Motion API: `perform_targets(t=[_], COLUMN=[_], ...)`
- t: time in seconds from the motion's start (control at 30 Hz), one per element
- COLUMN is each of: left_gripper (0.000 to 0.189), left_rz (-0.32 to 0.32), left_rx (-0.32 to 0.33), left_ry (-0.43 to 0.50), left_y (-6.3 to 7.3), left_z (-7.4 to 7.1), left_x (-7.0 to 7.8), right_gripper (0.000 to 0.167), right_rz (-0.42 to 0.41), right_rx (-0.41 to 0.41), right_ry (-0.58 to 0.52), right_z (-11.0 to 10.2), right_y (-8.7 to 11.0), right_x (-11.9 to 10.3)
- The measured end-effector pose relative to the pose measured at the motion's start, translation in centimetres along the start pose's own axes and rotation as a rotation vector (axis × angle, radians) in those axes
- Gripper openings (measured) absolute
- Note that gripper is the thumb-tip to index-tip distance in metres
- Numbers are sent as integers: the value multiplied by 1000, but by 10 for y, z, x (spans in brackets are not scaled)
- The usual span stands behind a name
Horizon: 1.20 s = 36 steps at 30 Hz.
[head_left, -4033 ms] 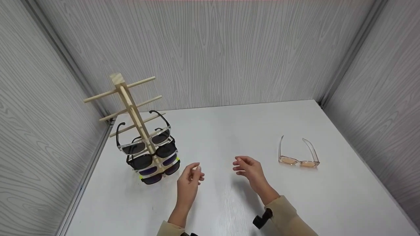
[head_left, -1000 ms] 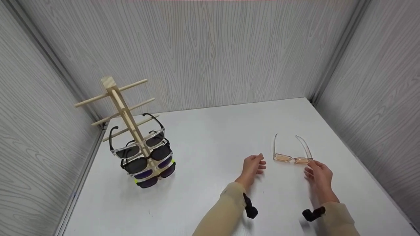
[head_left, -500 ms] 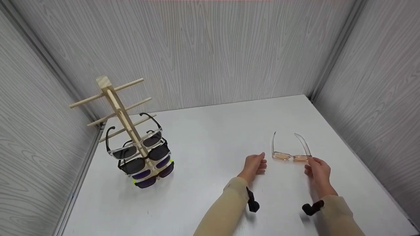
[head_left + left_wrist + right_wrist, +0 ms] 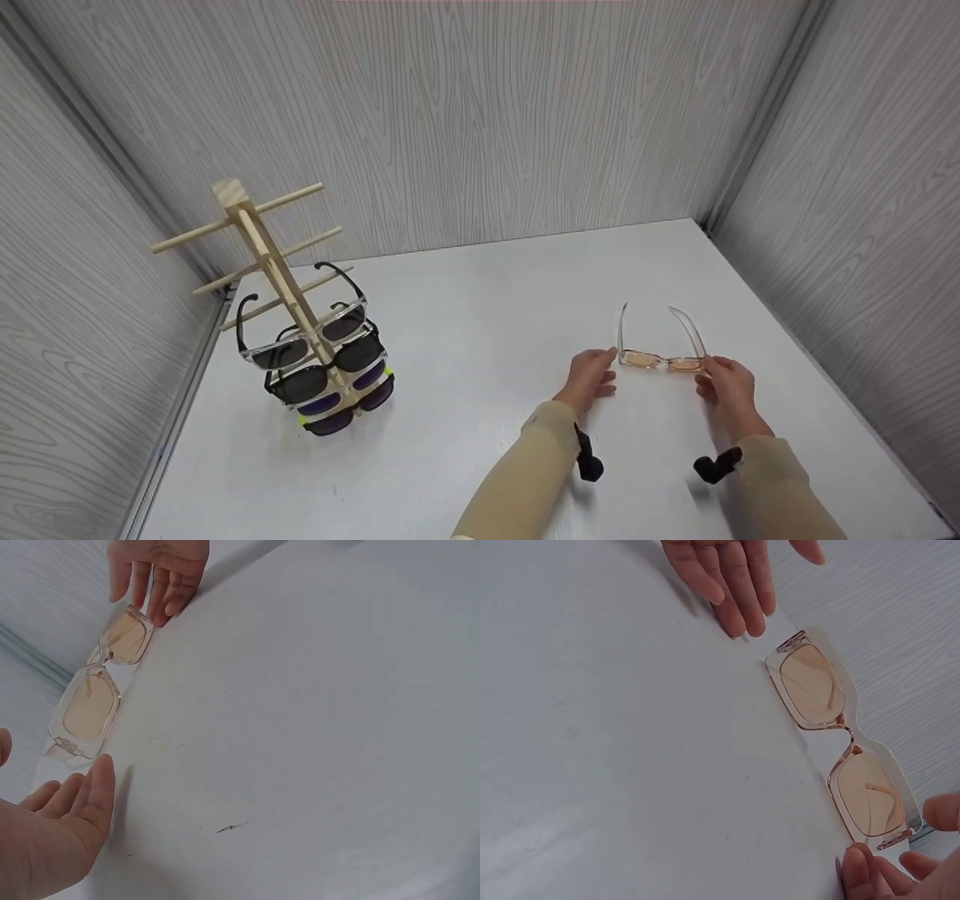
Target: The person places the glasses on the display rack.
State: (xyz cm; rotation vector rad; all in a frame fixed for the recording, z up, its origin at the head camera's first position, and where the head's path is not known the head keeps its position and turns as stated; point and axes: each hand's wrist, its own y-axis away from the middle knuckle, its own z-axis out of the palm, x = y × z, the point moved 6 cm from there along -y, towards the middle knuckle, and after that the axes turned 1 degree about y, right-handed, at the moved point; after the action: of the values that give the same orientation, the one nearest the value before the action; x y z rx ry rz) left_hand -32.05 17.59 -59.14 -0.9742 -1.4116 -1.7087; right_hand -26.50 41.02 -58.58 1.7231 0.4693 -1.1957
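A pair of clear-framed sunglasses (image 4: 663, 363) with pale orange lenses sits on the right part of the white table, temples unfolded toward the back. My right hand (image 4: 729, 391) pinches its right front corner, with the thumb at one edge of the frame and a fingertip at the opposite edge in the right wrist view. My left hand (image 4: 591, 379) is at the left front corner, its fingers (image 4: 97, 791) extended right by the hinge and the thumb apart from them. Both lenses (image 4: 812, 682) show unobstructed between the hands.
A wooden display rack (image 4: 277, 274) with horizontal dowels stands at the left, leaning in this view. Several dark sunglasses (image 4: 300, 384) hang on its lower rungs, while the top rungs (image 4: 289, 197) are bare. Wood-grain panels (image 4: 480, 120) enclose the table (image 4: 480, 315) at back and sides.
Both hands have moved from the table's middle to the orange-lensed sunglasses. The right hand reached its corner first; over the last half second the left hand came right, up to the other corner.
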Motion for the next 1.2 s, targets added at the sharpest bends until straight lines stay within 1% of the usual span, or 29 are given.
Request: perform_targets(t=[0.2,0.3,0.43,0.57,0.7,0.9,1.07,1.2], left_gripper=[40,46,52,48,45,46,41,37], left_rz=[17,10,13,45,60,49,34,35], left_rx=[-11,-2,3,-11,-25,-46,-33,-17], left_ry=[-25,-31,-39,-28,-13,8,11,12], left_y=[-3,-4,-4,-3,-3,-2,-2,-2], left_z=[6,11,14,16,20,25,21,17], left_x=[3,3,3,4,5,4,2,2], right_gripper=[60,61,61,61,59,57,56,53], right_rz=[-11,-14,-20,-40,-48,-45,-41,-34], right_rx=[-31,-44,-59,-66,-63,-63,-82,-85], right_ry=[12,18,31,70,99,92,111,133], right_z=[0,-4,-5,-6,-5,-6,1,4], right_y=[-2,-4,-5,-7,-10,-11,-12,-13], right_x=[0,-1,-1,-3,-4,-5,-5,-5])
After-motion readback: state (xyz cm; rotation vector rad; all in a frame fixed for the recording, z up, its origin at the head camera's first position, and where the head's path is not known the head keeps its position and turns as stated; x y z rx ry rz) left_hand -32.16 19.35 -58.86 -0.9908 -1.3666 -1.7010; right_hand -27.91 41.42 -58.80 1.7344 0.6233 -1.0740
